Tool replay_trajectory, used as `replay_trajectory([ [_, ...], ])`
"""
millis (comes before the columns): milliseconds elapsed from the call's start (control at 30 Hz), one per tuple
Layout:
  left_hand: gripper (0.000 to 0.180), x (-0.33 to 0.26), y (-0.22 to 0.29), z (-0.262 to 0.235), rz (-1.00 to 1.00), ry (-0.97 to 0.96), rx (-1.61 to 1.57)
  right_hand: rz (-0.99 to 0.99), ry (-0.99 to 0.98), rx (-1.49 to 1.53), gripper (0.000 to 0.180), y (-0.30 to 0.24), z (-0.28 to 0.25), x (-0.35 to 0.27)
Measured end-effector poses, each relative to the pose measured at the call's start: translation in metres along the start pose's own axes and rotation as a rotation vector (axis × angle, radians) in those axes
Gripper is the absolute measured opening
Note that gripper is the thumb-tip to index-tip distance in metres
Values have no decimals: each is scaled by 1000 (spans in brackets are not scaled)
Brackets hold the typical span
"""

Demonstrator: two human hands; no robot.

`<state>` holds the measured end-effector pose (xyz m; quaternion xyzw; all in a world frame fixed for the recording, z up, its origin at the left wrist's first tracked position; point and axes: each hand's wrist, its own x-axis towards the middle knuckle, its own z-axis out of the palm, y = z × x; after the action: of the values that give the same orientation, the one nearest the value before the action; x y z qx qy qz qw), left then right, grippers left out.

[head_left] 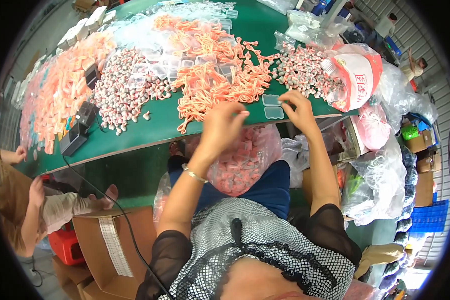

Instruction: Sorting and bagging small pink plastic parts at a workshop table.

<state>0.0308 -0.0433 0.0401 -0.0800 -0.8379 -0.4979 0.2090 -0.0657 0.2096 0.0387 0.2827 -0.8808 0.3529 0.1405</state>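
Note:
A small clear plastic case [273, 113] lies unfolded on the green table near its front edge. My right hand [300, 111] pinches the case at its right side with thumb and forefinger. My left hand [224, 127], smeared by motion, hangs over the table edge left of the case. Its fingers are bent, and whether they hold anything cannot be made out. Just beyond it lies a heap of bundled orange cords [200, 102]. Small grey-and-pink plug-like pieces [305, 70] are piled past my right hand, with another pile [120, 90] at the left.
Between my knees sits a clear bag of small pink packs [242, 160]. A red-and-white sack [357, 77] stands at the table's right. Clear cases [155, 67] lie among the cords. A black box [75, 139] and cable are at left, near another person's hand [20, 154].

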Motion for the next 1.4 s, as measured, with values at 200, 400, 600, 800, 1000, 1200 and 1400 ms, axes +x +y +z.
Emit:
replay_trajectory([
  [200, 12, 22, 4, 75, 118, -41, 131, -189, -72, -73, 20, -8, -3, -23],
  [400, 13, 24, 2, 96, 142, -55, 347, -251, -49, -113, 20, -7, 1, -23],
  [600, 20, 20, -6, 93, 177, -30, 273, -213, -12, -51, 21, -5, 4, -24],
  [800, 42, 19, -12, 83, 217, -69, 226, -210, 120, -35, 16, 1, 11, 14],
  [1000, 42, 18, -15, 85, 221, -92, 200, -77, -48, -238, 23, 11, 36, 62],
  [1200, 38, 16, -16, 84, 219, -75, 176, 153, -77, -128, 19, 31, 31, 64],
  [1400, 42, 16, -14, 84, 199, -61, 169, 321, 33, 343, 14, 28, -1, 37],
])
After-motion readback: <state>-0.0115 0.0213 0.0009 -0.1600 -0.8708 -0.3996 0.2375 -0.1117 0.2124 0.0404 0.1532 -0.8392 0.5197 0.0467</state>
